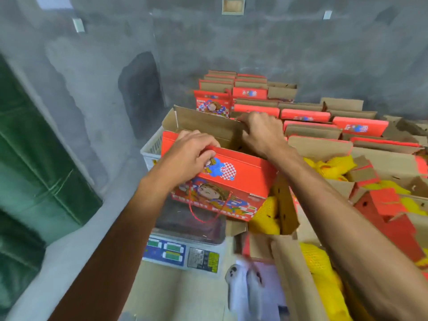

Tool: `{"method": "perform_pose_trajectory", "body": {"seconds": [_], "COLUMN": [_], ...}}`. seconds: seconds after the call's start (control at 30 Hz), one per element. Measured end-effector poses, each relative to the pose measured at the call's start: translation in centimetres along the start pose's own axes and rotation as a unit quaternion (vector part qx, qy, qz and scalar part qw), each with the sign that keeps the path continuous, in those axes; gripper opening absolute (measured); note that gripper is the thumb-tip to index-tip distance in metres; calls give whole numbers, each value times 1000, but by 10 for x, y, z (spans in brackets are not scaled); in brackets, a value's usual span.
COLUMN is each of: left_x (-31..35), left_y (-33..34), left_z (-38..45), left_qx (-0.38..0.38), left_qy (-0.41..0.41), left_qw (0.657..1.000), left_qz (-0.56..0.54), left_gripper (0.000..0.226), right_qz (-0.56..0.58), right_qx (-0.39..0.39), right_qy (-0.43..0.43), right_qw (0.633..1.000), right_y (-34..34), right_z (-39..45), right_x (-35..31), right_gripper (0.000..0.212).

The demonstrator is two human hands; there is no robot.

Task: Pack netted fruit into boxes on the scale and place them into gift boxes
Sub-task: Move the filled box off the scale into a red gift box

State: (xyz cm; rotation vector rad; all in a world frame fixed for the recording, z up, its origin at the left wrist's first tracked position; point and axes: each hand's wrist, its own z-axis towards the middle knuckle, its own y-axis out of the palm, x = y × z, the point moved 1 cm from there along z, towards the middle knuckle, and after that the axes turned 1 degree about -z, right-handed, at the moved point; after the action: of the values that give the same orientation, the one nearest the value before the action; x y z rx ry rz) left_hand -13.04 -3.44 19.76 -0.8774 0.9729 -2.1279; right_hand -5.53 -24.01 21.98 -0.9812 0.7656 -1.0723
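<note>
Two bare hands work an open red gift box [234, 179] held above a digital scale [185, 249] in a grey-walled packing room. The left hand [192, 154] grips the near top flap of the box, its fingers curled over the flap's edge and pressed against the printed cartoon panel. The right hand [261, 133] reaches across the opening and clutches the far brown flap [208, 123], fingers bent over its upper edge with the knuckles showing. The box sits tilted, its red cord handle [208, 214] hanging loose down the near face, and its underside appears to clear the scale's dark platform, though blur makes contact hard to judge. The scale's blue display panel and keypad face the person at the near edge of the pale concrete ledge [76, 239] that carries it.

Netted yellow fruit [266, 214] lies just beside the box on the right, packed among open cardboard cartons [298, 274], with more of it further right and lower down. Behind the hands, rows of matching red gift boxes [305, 115] stand with brown flaps raised, filling the space up to the back wall. A white plastic crate [151, 149] shows at the box's left end. A green tiled surface [34, 158] runs along the left side of the view.
</note>
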Motion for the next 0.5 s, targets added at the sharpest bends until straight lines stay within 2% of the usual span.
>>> {"method": "perform_pose_trajectory", "body": {"seconds": [0.23, 0.37, 0.5], "left_x": [-72, -93, -107], "left_y": [-3, 6, 17], "left_z": [-49, -69, -81], "left_qx": [-21, -29, -36], "left_qy": [-61, -76, -89], "left_qw": [998, 997, 995], "left_qz": [-5, -9, -27], "left_gripper": [10, 10, 11], "right_qz": [43, 52, 56], "right_qx": [-37, -63, -92], "right_qy": [-9, -2, -9], "right_qw": [998, 997, 994], "right_y": [65, 95, 119], "right_z": [12, 15, 17], "right_x": [-74, -94, -103], "right_gripper": [27, 34, 32]}}
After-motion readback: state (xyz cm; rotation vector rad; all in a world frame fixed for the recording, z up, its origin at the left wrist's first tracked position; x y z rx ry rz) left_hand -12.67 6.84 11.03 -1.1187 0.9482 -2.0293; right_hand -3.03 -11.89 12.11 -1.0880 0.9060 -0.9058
